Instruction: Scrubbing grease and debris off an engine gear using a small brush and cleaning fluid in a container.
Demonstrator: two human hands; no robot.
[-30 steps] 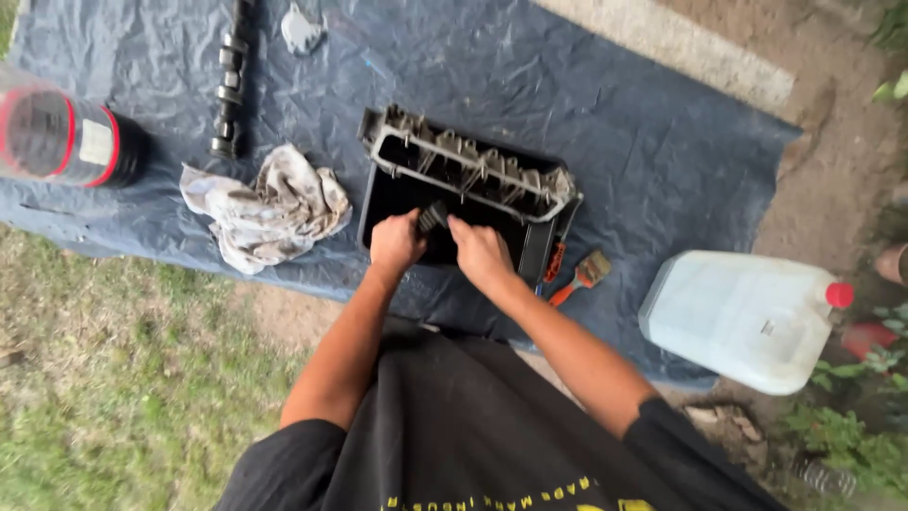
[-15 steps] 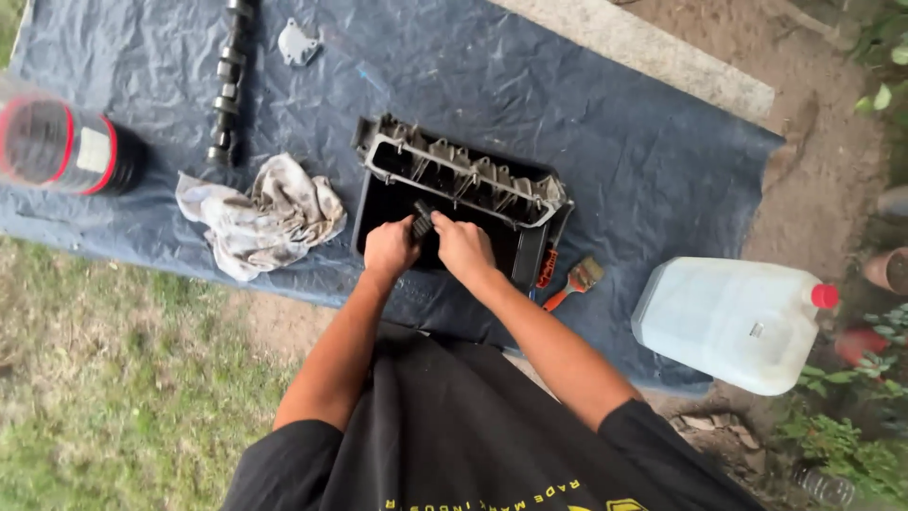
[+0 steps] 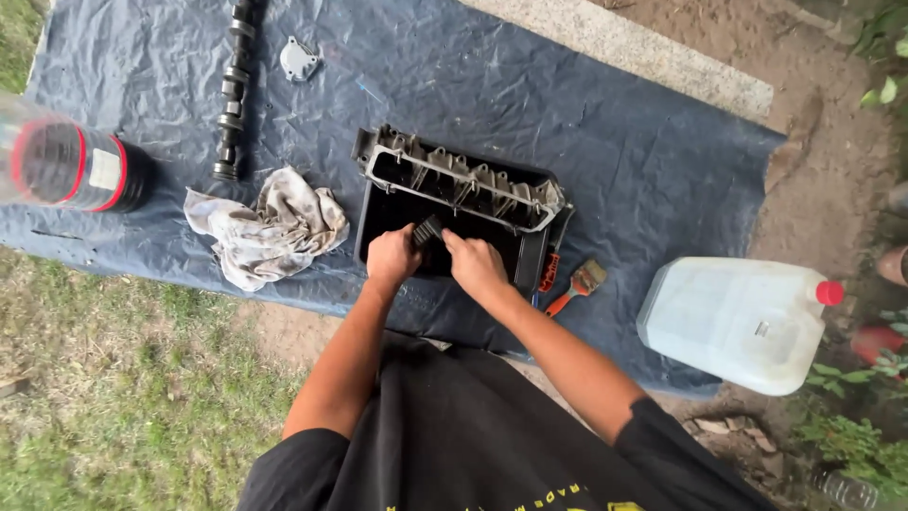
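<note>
Outdoors, one blue tarp (image 3: 605, 123) covers grass and bare dirt. Nearest, two bare hands meet over one black tray (image 3: 378, 222): the left hand (image 3: 392, 257) is curled around one small dark ribbed part (image 3: 427, 230), and the right hand (image 3: 476, 267) pinches its other end with closed fingers. One grey cylinder head (image 3: 459, 177) rests in the tray's far side. Beside it lie one orange-handled brush (image 3: 575, 287), one white jug (image 3: 738, 322) and one dirty rag (image 3: 270, 225). Farther off sit one red-banded can (image 3: 71, 166), one camshaft (image 3: 232, 90) and one small metal cover (image 3: 299, 60). Since half a second ago, the hands keep gripping the same part, hardly shifted.
</note>
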